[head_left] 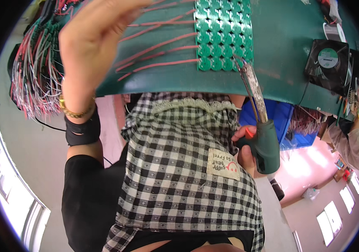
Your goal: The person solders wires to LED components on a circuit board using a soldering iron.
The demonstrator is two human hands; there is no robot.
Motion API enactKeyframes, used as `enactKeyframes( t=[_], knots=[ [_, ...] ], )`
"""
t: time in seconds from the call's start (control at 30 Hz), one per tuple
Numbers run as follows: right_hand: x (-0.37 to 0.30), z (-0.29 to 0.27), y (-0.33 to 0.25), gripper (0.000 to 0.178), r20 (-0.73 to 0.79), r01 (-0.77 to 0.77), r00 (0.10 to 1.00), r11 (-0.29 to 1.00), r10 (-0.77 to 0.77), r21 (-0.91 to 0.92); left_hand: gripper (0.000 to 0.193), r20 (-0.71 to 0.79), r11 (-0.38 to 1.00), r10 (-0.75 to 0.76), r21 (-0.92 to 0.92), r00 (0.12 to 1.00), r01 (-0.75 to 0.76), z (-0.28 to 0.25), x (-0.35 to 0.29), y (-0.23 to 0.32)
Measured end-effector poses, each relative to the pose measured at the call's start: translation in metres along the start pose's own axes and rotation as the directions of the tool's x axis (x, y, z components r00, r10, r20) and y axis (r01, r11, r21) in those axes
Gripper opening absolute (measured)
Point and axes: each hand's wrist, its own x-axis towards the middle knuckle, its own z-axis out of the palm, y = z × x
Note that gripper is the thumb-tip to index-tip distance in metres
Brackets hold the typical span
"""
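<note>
My right hand [246, 158] grips a dark green soldering gun [267, 145] with a red trigger. Its long metal barrel points up toward the bench, with the tip by the lower right rows of a green circuit board panel [223, 38]. The panel is divided into many small round boards. Several pink-red wires [162, 65] stretch left from its left edge. My left hand [91, 48] is raised over the bench, left of those wires. Its fingers are smeared by motion, so whether they hold anything does not show.
A large bundle of red, white and black wires [34, 80] hangs at the bench's left end. On the right are a black fan [330, 63] and a spool [334, 32]. Below the green bench top [280, 71] sits a blue bin [278, 117]. Another person's sleeve [349, 140] shows at far right.
</note>
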Motion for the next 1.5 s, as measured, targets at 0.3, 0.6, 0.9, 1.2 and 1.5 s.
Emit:
enactKeyframes(
  t=[0.3,0.6,0.9,1.2,1.5],
  knots=[
    [0.005,-0.001,0.019,0.041,-0.197,-0.022,0.979,0.991,0.048,0.130,0.028,0.052,0.978,-0.161,0.145,0.986,0.152,0.001,0.118,-0.004],
    [-0.002,0.007,0.015,0.031,-0.233,0.041,0.972,0.993,-0.015,0.108,0.018,0.063,0.944,0.130,0.298,0.990,-0.143,0.099,0.176,-0.082],
    [-0.002,0.007,0.003,0.025,-0.307,0.082,0.951,0.985,-0.031,0.154,0.024,0.089,0.922,0.377,0.053,0.922,-0.383,0.136,0.221,-0.034],
    [-0.001,-0.003,-0.009,0.021,-0.299,0.070,0.953,0.995,-0.047,0.066,0.029,0.352,0.870,0.258,0.320,0.900,-0.374,0.191,0.275,0.021],
    [0.005,0.011,-0.026,0.015,-0.316,0.069,0.948,0.987,-0.021,0.143,0.012,0.500,0.855,0.246,0.293,0.831,-0.429,0.185,0.310,0.006]
  ],
)
